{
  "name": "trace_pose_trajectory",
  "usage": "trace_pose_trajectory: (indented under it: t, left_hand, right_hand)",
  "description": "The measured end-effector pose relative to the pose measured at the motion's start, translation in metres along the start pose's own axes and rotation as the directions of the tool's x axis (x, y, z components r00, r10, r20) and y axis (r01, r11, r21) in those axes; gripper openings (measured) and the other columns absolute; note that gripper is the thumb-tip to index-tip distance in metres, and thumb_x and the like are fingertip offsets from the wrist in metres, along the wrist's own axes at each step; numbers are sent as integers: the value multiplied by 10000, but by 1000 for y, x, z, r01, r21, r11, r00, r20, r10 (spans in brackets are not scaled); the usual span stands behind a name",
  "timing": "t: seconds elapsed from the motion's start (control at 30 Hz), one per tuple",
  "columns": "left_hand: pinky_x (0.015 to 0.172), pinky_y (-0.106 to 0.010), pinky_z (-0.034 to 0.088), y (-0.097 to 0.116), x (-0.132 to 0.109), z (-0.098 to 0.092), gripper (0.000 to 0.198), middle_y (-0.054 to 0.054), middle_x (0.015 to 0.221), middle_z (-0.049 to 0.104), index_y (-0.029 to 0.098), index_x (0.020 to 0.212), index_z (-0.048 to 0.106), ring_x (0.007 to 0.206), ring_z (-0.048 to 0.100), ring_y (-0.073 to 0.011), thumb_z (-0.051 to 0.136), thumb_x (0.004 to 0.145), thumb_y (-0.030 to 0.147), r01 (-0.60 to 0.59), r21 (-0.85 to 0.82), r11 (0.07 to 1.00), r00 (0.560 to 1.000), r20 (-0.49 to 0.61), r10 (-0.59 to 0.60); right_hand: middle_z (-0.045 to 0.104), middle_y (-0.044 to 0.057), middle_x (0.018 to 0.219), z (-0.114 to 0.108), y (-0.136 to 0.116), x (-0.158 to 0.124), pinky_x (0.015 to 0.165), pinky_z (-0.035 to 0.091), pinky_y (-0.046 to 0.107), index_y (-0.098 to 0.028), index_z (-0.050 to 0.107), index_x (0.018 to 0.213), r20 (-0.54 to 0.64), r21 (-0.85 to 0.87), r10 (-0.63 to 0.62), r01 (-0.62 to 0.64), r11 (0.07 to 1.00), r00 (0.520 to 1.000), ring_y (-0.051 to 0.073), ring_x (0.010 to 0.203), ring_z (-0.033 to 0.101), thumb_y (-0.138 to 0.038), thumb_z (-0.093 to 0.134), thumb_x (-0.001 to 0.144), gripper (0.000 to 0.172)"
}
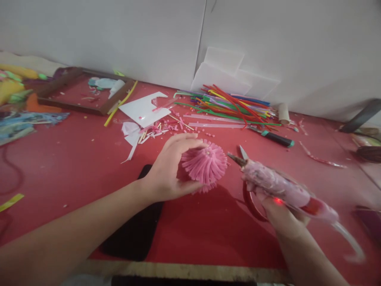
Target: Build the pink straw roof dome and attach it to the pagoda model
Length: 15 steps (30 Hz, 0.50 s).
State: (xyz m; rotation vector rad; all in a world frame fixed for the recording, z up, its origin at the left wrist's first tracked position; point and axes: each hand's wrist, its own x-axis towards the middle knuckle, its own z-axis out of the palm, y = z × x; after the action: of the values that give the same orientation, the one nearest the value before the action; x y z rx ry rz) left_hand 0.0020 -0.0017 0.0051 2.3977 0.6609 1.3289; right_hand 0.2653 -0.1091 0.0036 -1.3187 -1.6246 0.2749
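Red bench [190, 234] spreads wide; mid-frame, your left hand [168, 171] cups a pink ball [208, 165], likely to steady it; your right hand [281, 220] grips a glue gun [274, 184].

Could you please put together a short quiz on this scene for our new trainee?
1. Which hand holds the pink fringed ball?
2. True or false: the glue gun is in the same hand as the ball.
3. Which of these is nearest the right-hand end of the pile of coloured stems?
A) brown frame
B) cardboard tube
C) yellow strip

Key:
1. The left hand, between its fingers and thumb.
2. False; the right hand holds the glue gun.
3. B.
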Motion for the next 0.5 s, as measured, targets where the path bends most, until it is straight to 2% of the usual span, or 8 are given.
trace_pose_trajectory:
  t: [0.1, 0.13, 0.27, 0.5]
  left_hand:
    - [1036, -485, 481, -1, -1, 2, 649, -127, 1150, 672, 190, 1232, 566, 1188, 595, -320, 828, 695, 444, -29, 3, 1000, 998, -62, 30]
    - [1037, -494, 478, -2, -2, 3, 668, -126, 1142, 673, 194, 1247, 552, 1188, 597, -320, 830, 697, 452, -43, 2, 999, 996, -78, 43]
    - [1037, -516, 478, -4, -3, 4, 767, -134, 1162, 665, 204, 1285, 517, 1174, 608, -322, 862, 661, 484, -56, 10, 998, 994, -89, 56]
    - [994, -512, 512, -3, -2, 3, 726, -147, 1153, 671, 190, 1242, 556, 1110, 638, -313, 863, 653, 482, -43, 19, 999, 996, -78, 45]
  right_hand:
    - [722, 23, 850, -4, -11, 5, 514, 542, 288, -239, 690, 963, 148, -63, -138, 148, 987, 979, 189, 645, 688, -152, 633, 773, 216]
    - [716, 17, 840, -4, -15, 7, 507, 532, 281, -243, 677, 969, 162, -82, -166, 181, 980, 973, 179, 627, 679, -140, 624, 767, 233]
    - [674, 12, 784, 1, -25, 14, 533, 512, 299, -239, 650, 915, 84, -85, -220, 227, 970, 972, 176, 642, 663, -130, 566, 761, 206]
    - [615, 2, 699, 6, -25, 18, 474, 447, 266, -222, 622, 897, 109, -120, -289, 302, 946, 951, 130, 547, 563, -111, 540, 743, 208]
